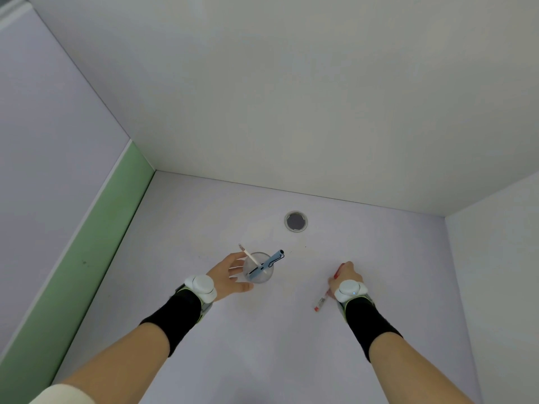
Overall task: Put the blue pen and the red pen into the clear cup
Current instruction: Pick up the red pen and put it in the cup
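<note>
The clear cup (259, 268) stands on the pale desk in the middle of the view. The blue pen (269, 262) leans inside it toward the upper right, beside a thin white pen (250, 255) that leans to the upper left. My left hand (230, 275) curls around the cup's left side, fingers spread, touching or nearly touching it. The red pen (323, 298) lies on the desk at the right. My right hand (345, 277) is closed over the pen's upper part, with its lower end sticking out toward me.
A round grey cable grommet (296, 221) sits in the desk behind the cup. White walls close off the back and right; a green strip (96, 228) and a lilac panel border the left. Both wrists wear white trackers and black bands.
</note>
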`<act>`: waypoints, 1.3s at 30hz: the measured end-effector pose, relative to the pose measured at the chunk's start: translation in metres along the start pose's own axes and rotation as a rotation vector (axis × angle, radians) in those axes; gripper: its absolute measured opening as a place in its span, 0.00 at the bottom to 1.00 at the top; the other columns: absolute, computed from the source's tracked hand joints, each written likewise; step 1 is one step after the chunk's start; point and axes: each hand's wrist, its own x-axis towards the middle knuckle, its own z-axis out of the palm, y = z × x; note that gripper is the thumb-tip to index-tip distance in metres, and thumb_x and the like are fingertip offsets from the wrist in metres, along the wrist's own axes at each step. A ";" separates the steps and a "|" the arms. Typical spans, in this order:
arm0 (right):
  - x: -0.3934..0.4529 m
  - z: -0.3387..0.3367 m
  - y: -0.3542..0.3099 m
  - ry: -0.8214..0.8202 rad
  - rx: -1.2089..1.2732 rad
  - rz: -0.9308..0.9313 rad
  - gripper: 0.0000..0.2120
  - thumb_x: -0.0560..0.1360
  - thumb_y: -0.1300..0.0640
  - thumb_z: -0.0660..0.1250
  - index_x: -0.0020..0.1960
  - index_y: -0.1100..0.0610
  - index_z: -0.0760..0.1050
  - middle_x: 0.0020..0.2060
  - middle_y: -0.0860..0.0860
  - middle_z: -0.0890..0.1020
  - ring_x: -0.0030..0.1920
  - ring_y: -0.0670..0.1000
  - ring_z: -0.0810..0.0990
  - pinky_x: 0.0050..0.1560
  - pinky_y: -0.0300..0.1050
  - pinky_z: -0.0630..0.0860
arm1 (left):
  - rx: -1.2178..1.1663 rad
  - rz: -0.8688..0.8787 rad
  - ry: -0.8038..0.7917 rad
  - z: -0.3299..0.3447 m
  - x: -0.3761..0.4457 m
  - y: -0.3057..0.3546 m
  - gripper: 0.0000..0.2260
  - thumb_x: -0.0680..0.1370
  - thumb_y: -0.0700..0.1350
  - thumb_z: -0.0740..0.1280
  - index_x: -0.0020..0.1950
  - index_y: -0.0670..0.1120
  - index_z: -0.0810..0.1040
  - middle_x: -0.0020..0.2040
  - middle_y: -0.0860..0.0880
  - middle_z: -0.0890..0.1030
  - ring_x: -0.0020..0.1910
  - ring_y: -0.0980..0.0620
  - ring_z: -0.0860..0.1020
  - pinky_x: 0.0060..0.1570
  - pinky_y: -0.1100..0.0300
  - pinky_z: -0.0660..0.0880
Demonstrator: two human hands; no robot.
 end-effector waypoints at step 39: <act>-0.061 -0.006 -0.112 -0.247 0.132 -0.764 0.07 0.71 0.58 0.71 0.50 0.54 0.83 0.41 0.44 0.82 0.42 0.45 0.79 0.52 0.42 0.77 | 0.028 0.018 -0.049 -0.011 -0.007 0.012 0.34 0.69 0.39 0.77 0.71 0.51 0.66 0.65 0.49 0.73 0.65 0.50 0.73 0.65 0.56 0.70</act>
